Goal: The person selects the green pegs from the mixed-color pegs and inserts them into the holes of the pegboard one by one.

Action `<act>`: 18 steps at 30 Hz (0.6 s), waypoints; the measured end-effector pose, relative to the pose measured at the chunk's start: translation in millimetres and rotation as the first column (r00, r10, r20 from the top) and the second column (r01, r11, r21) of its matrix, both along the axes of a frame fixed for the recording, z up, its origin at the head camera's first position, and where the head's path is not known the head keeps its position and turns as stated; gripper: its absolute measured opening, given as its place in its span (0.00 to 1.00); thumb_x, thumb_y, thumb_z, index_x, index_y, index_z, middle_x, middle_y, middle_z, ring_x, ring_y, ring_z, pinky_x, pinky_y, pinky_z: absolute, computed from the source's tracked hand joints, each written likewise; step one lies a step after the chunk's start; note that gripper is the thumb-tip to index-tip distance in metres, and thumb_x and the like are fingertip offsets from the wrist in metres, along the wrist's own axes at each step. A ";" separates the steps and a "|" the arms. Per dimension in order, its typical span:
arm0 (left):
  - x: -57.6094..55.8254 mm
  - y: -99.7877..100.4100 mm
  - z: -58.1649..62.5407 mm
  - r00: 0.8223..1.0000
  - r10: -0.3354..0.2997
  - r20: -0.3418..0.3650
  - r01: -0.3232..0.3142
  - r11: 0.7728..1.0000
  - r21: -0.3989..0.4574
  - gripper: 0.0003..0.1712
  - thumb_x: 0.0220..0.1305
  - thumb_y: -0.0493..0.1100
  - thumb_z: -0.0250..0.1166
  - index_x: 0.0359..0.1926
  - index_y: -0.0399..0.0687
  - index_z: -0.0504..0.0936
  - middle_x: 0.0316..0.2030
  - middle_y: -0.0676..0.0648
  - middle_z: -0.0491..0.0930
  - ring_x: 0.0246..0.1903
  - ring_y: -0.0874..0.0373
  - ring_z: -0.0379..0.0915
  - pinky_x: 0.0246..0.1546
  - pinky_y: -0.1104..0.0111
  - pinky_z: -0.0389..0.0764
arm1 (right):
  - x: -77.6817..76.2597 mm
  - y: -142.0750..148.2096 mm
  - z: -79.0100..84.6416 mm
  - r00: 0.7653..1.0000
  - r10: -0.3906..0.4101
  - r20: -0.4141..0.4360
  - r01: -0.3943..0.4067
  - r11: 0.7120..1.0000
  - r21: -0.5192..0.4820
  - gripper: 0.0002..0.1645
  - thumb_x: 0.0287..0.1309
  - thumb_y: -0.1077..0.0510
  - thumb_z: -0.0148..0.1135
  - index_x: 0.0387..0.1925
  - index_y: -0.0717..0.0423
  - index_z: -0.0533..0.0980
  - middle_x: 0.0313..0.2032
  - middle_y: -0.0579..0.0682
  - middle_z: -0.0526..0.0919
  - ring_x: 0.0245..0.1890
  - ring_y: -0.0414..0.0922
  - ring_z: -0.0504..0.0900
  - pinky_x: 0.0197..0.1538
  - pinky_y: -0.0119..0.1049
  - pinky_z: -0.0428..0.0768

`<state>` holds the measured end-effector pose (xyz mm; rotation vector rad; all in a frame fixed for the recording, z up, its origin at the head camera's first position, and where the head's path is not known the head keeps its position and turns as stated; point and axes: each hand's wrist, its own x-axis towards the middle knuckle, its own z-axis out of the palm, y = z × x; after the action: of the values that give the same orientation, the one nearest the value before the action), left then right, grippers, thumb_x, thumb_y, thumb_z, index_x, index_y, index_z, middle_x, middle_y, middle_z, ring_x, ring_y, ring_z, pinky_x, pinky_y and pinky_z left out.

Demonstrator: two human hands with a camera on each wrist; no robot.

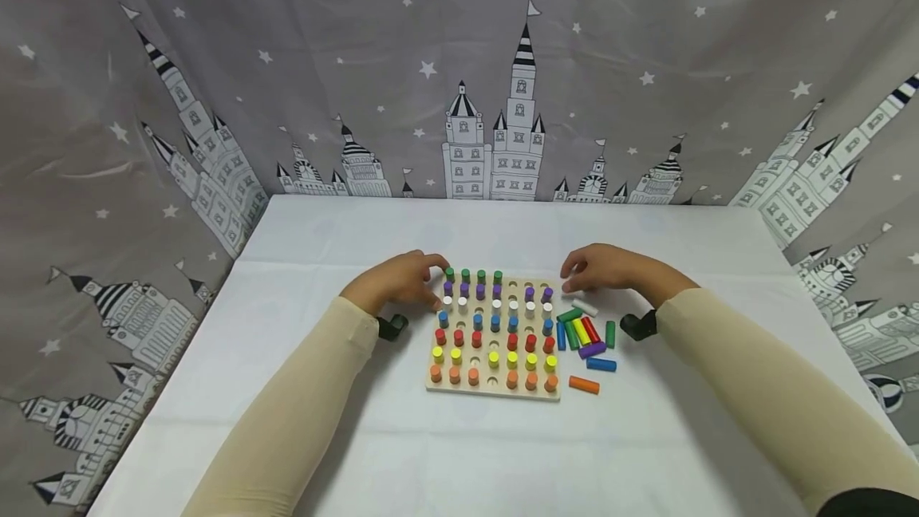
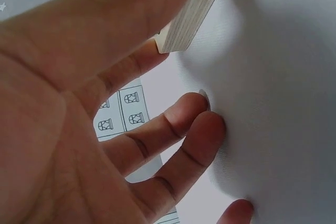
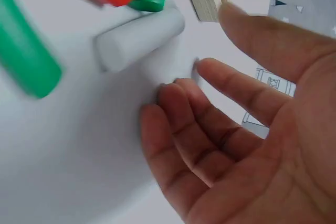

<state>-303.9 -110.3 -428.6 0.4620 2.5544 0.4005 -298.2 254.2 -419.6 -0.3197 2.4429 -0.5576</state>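
Adjustment, apparently, of pale rectangular wooden pegboard (image 1: 485, 348): left hand (image 1: 402, 282), fingers relaxed, touching far-left corner; right hand (image 1: 603, 267) loosely curled, empty; next requirement, presumably, two-sided contact.

Grey cloth (image 1: 345, 46) printed with stars (image 1: 427, 69) and castles (image 1: 520, 130) hangs behind and beside a white-covered table (image 1: 445, 453).

Behind the white tabletop (image 1: 323, 230), its surface faintly creased, hangs a grey cloth (image 1: 345, 38) that comes round on both sides. Pale stars (image 1: 427, 69) are scattered over it among line-drawn castles (image 1: 467, 154) with striped spires (image 1: 525, 53), and low at the right edge I can see a round striped shape (image 1: 885, 394).
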 end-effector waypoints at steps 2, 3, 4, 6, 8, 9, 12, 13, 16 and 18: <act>0.5 -0.2 -0.9 1.000 0.001 -0.004 -0.001 1.000 0.001 0.39 0.61 0.53 0.78 0.72 0.60 0.74 0.61 0.39 0.77 0.59 0.43 0.77 0.66 0.45 0.77 | 7.8 6.1 1.5 1.000 0.011 0.009 -0.011 1.000 0.006 0.28 0.67 0.45 0.70 0.63 0.53 0.79 0.58 0.62 0.83 0.48 0.51 0.81 0.61 0.51 0.84; 0.6 0.0 -1.7 1.000 -0.001 -0.002 0.001 1.000 0.002 0.39 0.61 0.53 0.79 0.72 0.60 0.74 0.61 0.39 0.78 0.59 0.43 0.77 0.66 0.46 0.77 | 12.2 9.2 1.5 1.000 0.007 0.015 -0.007 1.000 0.007 0.29 0.66 0.44 0.71 0.63 0.53 0.79 0.56 0.61 0.83 0.48 0.51 0.81 0.60 0.50 0.84; 0.5 -0.1 -2.4 1.000 -0.003 -0.002 0.003 1.000 0.003 0.39 0.61 0.54 0.78 0.72 0.61 0.74 0.61 0.39 0.77 0.59 0.43 0.77 0.66 0.45 0.77 | 16.5 12.0 1.3 1.000 0.001 0.019 -0.001 1.000 0.007 0.31 0.66 0.44 0.71 0.64 0.53 0.78 0.55 0.61 0.83 0.48 0.51 0.81 0.59 0.49 0.85; 0.2 0.1 -3.5 1.000 -0.008 0.002 0.008 1.000 0.003 0.39 0.61 0.54 0.78 0.72 0.61 0.74 0.62 0.39 0.77 0.60 0.44 0.77 0.66 0.46 0.77 | 25.1 17.7 0.5 1.000 -0.013 0.021 0.013 1.000 0.007 0.33 0.64 0.44 0.73 0.64 0.54 0.77 0.51 0.58 0.83 0.46 0.50 0.80 0.55 0.46 0.85; 0.1 0.2 -3.7 1.000 -0.008 0.003 0.008 1.000 0.002 0.40 0.61 0.54 0.79 0.72 0.61 0.74 0.62 0.39 0.78 0.60 0.44 0.77 0.66 0.46 0.77 | 32.6 22.9 -0.1 1.000 -0.015 0.017 0.015 1.000 0.006 0.34 0.63 0.44 0.74 0.64 0.55 0.77 0.47 0.57 0.83 0.45 0.49 0.79 0.51 0.43 0.84; 0.1 0.2 -3.4 1.000 -0.008 0.000 0.008 1.000 0.002 0.39 0.61 0.54 0.79 0.72 0.61 0.74 0.61 0.39 0.78 0.59 0.44 0.77 0.66 0.46 0.77 | 35.8 24.5 -0.1 1.000 -0.013 0.011 0.013 1.000 0.005 0.35 0.62 0.43 0.75 0.64 0.56 0.77 0.45 0.56 0.82 0.44 0.49 0.79 0.50 0.42 0.84; 0.3 0.2 -1.9 1.000 -0.006 -0.007 0.006 1.000 0.001 0.39 0.61 0.53 0.79 0.71 0.60 0.75 0.61 0.39 0.78 0.59 0.43 0.78 0.66 0.46 0.77 | 44.4 26.5 -0.3 0.999 -0.007 -0.043 0.007 1.000 0.011 0.34 0.59 0.44 0.77 0.62 0.55 0.78 0.44 0.54 0.82 0.44 0.49 0.78 0.50 0.43 0.85; 0.2 0.1 -1.6 1.000 -0.006 -0.009 0.006 1.000 0.001 0.39 0.60 0.52 0.79 0.71 0.60 0.75 0.61 0.39 0.78 0.59 0.43 0.78 0.66 0.46 0.77 | 47.0 25.8 -0.3 0.997 0.003 -0.083 -0.001 1.000 0.018 0.33 0.58 0.45 0.78 0.61 0.54 0.79 0.44 0.53 0.83 0.45 0.49 0.79 0.51 0.45 0.85; 0.0 -0.3 -1.1 1.000 -0.009 -0.010 0.009 1.000 -0.002 0.39 0.61 0.53 0.79 0.71 0.60 0.75 0.61 0.39 0.78 0.59 0.43 0.77 0.66 0.46 0.77 | 53.8 19.0 -0.5 0.975 0.037 -0.221 -0.030 0.999 0.035 0.26 0.58 0.49 0.79 0.56 0.52 0.83 0.47 0.52 0.84 0.50 0.50 0.82 0.57 0.51 0.86; -0.1 -0.7 -1.0 1.000 -0.012 -0.011 0.012 1.000 -0.003 0.39 0.61 0.53 0.79 0.71 0.60 0.75 0.62 0.39 0.78 0.60 0.43 0.77 0.66 0.46 0.77 | 56.7 11.2 -1.2 0.950 0.067 -0.305 -0.055 0.997 0.050 0.21 0.59 0.53 0.78 0.53 0.49 0.85 0.49 0.50 0.85 0.53 0.51 0.84 0.60 0.52 0.86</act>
<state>-304.0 -110.9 -429.6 0.4790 2.5613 0.3904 -241.4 265.5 -420.8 -0.4956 2.7277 -0.4582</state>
